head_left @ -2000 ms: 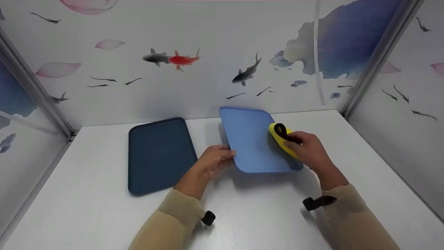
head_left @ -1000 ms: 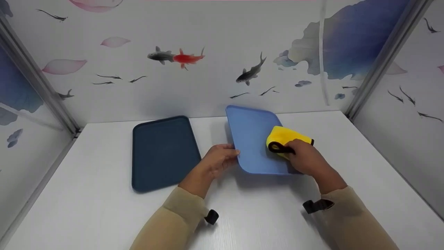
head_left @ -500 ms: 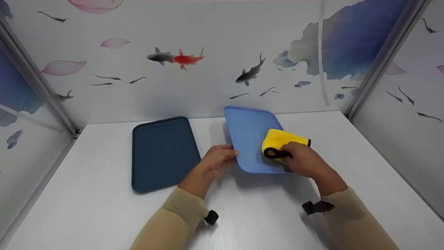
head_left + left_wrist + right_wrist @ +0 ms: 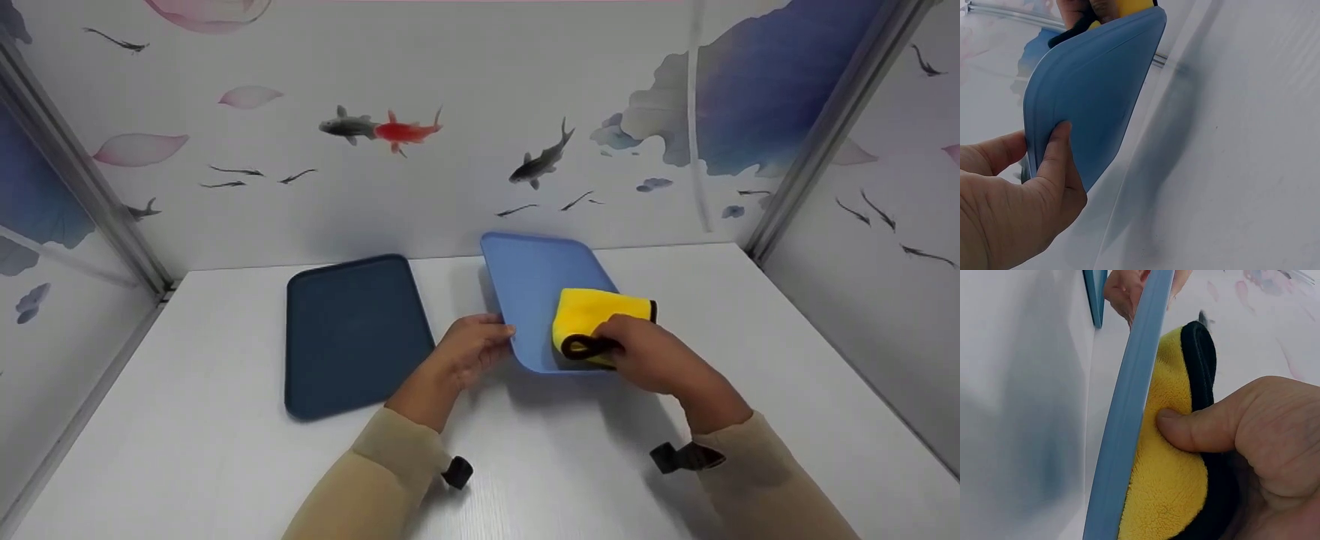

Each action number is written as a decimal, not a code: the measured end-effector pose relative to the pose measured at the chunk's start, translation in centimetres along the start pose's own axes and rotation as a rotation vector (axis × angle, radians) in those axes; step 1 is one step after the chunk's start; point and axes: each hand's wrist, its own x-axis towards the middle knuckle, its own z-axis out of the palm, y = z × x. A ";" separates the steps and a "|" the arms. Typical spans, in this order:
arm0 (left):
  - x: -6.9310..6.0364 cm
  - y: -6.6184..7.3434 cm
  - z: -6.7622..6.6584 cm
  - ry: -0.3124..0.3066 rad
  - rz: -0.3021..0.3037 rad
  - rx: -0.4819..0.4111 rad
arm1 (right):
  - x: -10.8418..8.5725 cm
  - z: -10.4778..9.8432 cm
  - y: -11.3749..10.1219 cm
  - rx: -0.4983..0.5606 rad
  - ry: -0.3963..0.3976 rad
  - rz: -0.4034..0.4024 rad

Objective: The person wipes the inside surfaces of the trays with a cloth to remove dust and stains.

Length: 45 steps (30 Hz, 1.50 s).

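Note:
A light blue tray point(image 4: 536, 281) is held tilted above the table, its far end toward the back wall. My left hand point(image 4: 472, 349) pinches its left rim, thumb on the upper face and fingers point(image 4: 1058, 152) against the underside. In my right hand point(image 4: 649, 352) is a folded yellow cloth point(image 4: 596, 309) with a black edge, lying against the tray's upper face near the lower right corner. The right wrist view shows the thumb point(image 4: 1190, 430) pressed into the fluffy cloth point(image 4: 1168, 489) beside the tray's rim point(image 4: 1129, 410); the other fingers are mostly hidden there.
A dark blue tray point(image 4: 356, 337) lies flat on the white table point(image 4: 187, 420), left of the left hand. Behind the table stands a wall point(image 4: 450, 195) printed with fish and petals. Side panels with metal posts point(image 4: 817, 142) flank the table.
My right hand has slid the cloth left and toward me across the light blue tray, and more of the cloth's yellow face shows. The left hand keeps its hold; the dark tray stays put.

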 end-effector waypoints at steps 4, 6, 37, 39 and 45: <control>0.0 0.0 0.1 -0.003 -0.015 0.001 | -0.2 0.1 -0.5 -0.005 -0.002 -0.005; -0.1 0.0 0.1 0.001 -0.023 0.009 | -0.3 0.1 -0.7 -0.001 0.004 -0.025; -0.2 0.0 0.7 0.008 -0.068 0.028 | -0.1 2.0 -3.0 0.017 0.092 -0.278; -0.2 -0.1 0.6 0.006 -0.067 0.031 | 0.0 2.1 -3.1 0.013 0.098 -0.281; -0.1 -0.2 0.7 0.022 -0.065 0.040 | 0.2 2.4 -3.2 -0.005 0.112 -0.275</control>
